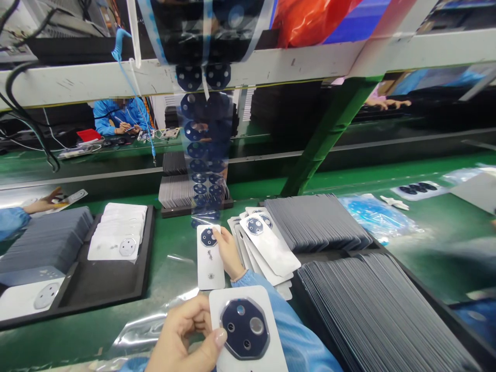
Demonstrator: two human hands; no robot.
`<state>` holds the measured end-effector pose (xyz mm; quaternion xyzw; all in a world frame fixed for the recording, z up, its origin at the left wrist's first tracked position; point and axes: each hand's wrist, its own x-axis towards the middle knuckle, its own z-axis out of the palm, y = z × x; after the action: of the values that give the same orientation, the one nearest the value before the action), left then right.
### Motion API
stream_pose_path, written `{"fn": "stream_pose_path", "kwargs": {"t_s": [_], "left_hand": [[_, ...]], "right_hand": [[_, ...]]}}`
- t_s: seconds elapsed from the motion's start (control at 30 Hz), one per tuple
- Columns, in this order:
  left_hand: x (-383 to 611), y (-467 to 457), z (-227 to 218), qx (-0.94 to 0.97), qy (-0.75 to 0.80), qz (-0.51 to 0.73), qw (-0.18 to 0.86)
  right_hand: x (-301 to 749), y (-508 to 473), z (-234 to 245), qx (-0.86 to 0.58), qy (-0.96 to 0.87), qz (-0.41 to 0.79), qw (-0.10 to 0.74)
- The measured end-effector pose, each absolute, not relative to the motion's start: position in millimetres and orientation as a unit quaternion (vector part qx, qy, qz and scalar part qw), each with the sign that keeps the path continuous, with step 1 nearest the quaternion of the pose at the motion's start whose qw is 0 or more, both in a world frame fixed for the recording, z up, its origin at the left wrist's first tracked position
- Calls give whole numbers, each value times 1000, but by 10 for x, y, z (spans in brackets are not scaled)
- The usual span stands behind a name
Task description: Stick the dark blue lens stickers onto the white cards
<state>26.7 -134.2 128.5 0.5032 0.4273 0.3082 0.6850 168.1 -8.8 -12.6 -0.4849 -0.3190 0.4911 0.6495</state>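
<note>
Close to the camera, my left hand (189, 336) pinches a white phone back cover (277, 356), its thumb on the rim of the dark octagonal camera plate (248, 325). My right hand (229, 252) reaches farther forward, fingers closed at the upper right edge of a second white back cover (211, 271). This cover bears dark characters and a small emblem below its camera plate, where my fingertips touch. Beside that hand, a fanned pile of white covers (267, 248) lies on the green table. A clear strip of dark camera-plate films (205, 150) hangs just beyond.
Black trays (145, 258) with white and grey covers stand at left. Dense rows of grey covers (387, 315) fill trays at right. Behind them lies a blue plastic bag (375, 217). A co-worker's hand (44, 201) holds a cover at far left; another person (120, 116) sits across.
</note>
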Motion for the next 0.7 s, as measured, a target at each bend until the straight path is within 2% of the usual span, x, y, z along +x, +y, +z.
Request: {"fn": "stream_pose_path", "kwargs": {"t_s": [0.7], "left_hand": [[264,-1339,1275,502,425,304,690]], "right_hand": [[1681,-87,-142,-479,-319,495,651]]}}
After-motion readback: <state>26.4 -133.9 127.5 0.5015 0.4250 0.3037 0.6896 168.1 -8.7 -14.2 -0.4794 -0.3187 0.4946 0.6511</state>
